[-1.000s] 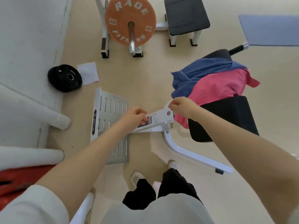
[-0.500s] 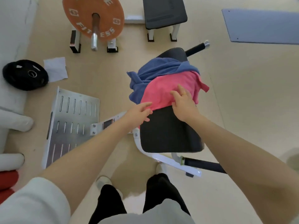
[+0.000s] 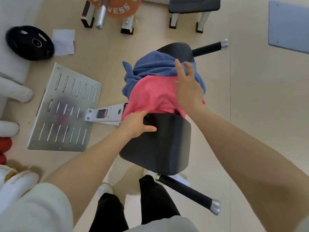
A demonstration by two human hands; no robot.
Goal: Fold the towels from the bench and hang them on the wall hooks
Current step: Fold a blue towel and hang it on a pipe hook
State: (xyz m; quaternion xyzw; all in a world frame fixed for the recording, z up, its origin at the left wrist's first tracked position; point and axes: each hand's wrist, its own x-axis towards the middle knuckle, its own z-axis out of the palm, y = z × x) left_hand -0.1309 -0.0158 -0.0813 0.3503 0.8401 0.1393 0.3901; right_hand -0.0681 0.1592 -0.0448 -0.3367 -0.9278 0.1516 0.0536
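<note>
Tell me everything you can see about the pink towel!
The pink cloth towel is soft-looking and rumpled, not folded. It lies draped over the black padded bench, its near edge hanging over the pad. A blue cloth towel is bunched at its far end, partly overlapping it. The right hand rests flat across both towels, and the left hand touches its near edge with a grip on the pad.

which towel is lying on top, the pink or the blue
The pink towel is on top: it overlaps the blue towel's near edge, and the left hand grips its hem at the bench pad.
</note>
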